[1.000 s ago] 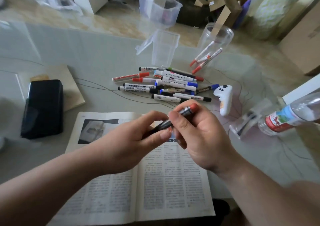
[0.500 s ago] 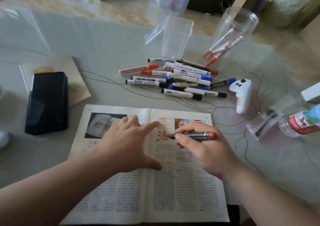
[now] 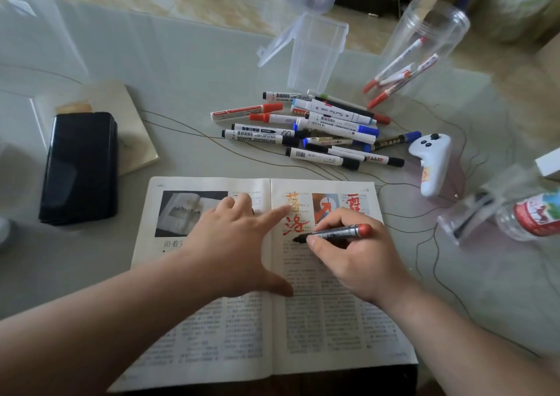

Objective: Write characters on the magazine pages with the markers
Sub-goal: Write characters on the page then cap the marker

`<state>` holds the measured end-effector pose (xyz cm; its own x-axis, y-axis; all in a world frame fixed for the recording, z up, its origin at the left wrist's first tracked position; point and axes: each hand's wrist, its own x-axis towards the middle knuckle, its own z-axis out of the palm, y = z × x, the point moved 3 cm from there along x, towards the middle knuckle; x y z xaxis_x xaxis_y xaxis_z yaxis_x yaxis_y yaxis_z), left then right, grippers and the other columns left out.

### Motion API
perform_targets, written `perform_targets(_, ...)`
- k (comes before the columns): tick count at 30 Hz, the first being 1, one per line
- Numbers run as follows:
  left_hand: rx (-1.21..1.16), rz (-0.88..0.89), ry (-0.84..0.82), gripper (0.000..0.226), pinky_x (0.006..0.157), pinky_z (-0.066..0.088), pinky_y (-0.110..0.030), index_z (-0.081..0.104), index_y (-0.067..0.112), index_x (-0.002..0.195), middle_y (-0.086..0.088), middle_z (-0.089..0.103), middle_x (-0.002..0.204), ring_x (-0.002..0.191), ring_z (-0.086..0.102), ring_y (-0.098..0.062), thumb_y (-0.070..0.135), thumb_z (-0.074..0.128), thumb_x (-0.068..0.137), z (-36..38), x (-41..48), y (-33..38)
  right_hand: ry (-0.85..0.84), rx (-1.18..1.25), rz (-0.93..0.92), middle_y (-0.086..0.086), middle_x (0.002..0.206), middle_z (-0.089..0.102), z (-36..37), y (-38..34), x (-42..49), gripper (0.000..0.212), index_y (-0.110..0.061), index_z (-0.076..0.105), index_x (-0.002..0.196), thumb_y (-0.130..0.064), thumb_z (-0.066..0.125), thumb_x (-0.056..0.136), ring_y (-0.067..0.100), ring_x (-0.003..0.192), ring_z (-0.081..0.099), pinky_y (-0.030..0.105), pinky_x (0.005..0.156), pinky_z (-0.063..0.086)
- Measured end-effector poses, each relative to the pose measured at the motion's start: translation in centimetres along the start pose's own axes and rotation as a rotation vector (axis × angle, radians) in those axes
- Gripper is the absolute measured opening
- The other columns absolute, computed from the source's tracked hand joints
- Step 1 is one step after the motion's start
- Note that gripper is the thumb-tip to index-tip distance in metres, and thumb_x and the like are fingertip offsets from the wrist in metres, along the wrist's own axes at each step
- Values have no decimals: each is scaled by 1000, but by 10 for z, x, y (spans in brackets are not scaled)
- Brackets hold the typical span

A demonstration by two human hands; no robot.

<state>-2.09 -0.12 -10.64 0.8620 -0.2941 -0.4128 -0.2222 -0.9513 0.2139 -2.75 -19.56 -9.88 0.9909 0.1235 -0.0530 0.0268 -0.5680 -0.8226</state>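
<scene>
**Pale tabletop, magazine open, marker tip at the right-hand page**

Pale grey-green tabletop (image 3: 181, 62) fills your view, with tiled floor beyond its far edge. Your magazine (image 3: 212, 335) lies open flat at the near edge, directly in front of you.

Your left hand (image 3: 233, 250) rests palm-down across the spine with fingers straight and spread, holding nothing. Its index finger points at an orange character (image 3: 293, 201) written near the top of the right page.

Your right hand (image 3: 360, 262) pinches a dark marker (image 3: 336, 233) between thumb and curled fingers. The barrel lies nearly level, with its red end to the right. The tip sits down at the paper just below a red character (image 3: 295, 224). Another red character (image 3: 354, 203) shows above your knuckles.

Beyond the magazine lies a loose pile of markers (image 3: 318, 129) with red, blue and black caps. Behind the pile stands a clear box (image 3: 315, 53) with its lid hanging open. A clear jar (image 3: 424, 47) leans to its right with red-capped markers inside.

A white controller (image 3: 431, 162) lies right of the pile, and a water bottle (image 3: 533, 217) lies on its side at the right edge. At your left, a black case (image 3: 80, 165) sits partly on a cream booklet (image 3: 133, 123).
</scene>
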Motion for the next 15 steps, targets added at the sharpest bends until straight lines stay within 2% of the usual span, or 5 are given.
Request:
perform_targets(7,3,6,-9,128,102,37,-35,-5,55,151,4,37,128,120,35,-18,100,54,47,-1,4,0,-19,-47,-38,-17,80,69,2,-3,-1,14,-18,70,77,-14,82,81,0,74,63,5,62,40)
perform_targets(15,11,10,-13,129,102,37,-35,-4,54,152,5,37,127,121,35,-18,101,54,46,-2,5,1,-82,-25,-29,-13,76,67,2,-5,-1,17,-20,68,74,-11,82,80,5,69,62,8,58,41)
